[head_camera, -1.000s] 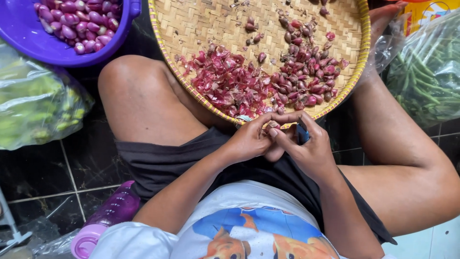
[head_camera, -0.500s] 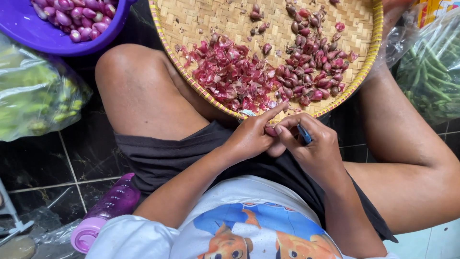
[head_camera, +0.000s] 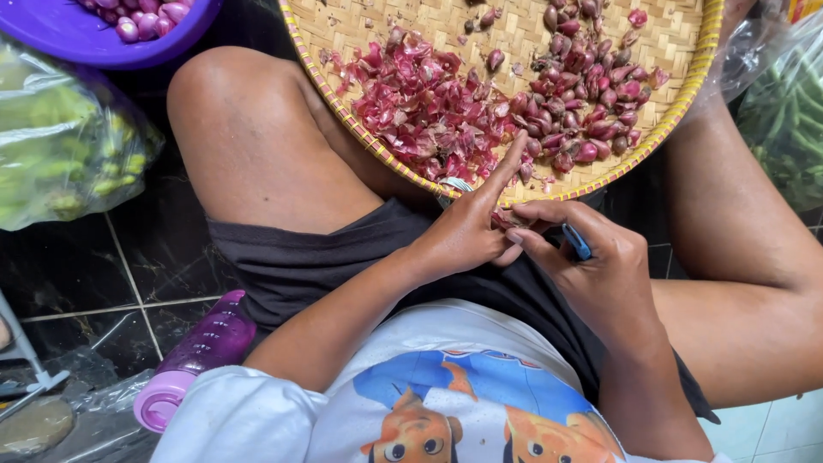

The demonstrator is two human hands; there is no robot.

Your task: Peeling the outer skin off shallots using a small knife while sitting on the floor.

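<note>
In the middle of the frame, just below the rim of the woven tray, the two hands meet over the lap. The left hand is partly closed: its thumb and bent fingers press on a small shallot, while its forefinger stands out straight and points up to the tray. The right hand is closed around a small knife with a blue handle; the blade itself I cannot see, it is hidden between the fingers. The shallot is almost covered, only a little red-purple part shows between the fingertips of both hands.

Such a bulb is, I judge, very light and firm, but its dry outer skin is thin and brittle and comes off in flakes, and the peeled flesh below is smooth and probably slippery. It is best held by the sides, between thumb and fingertips, so that both ends stay free for the knife. A hard squeeze is not needed, but a loose one may let it slip.

In the upper middle of the frame the tray carries a heap of red peelings on its left part and unpeeled shallots on its right part. In the upper left corner a purple bowl holds peeled bulbs. Below it, at the left edge, lies a clear bag of green vegetables, and at the lower left a purple bottle lies on the dark tiled floor.
</note>
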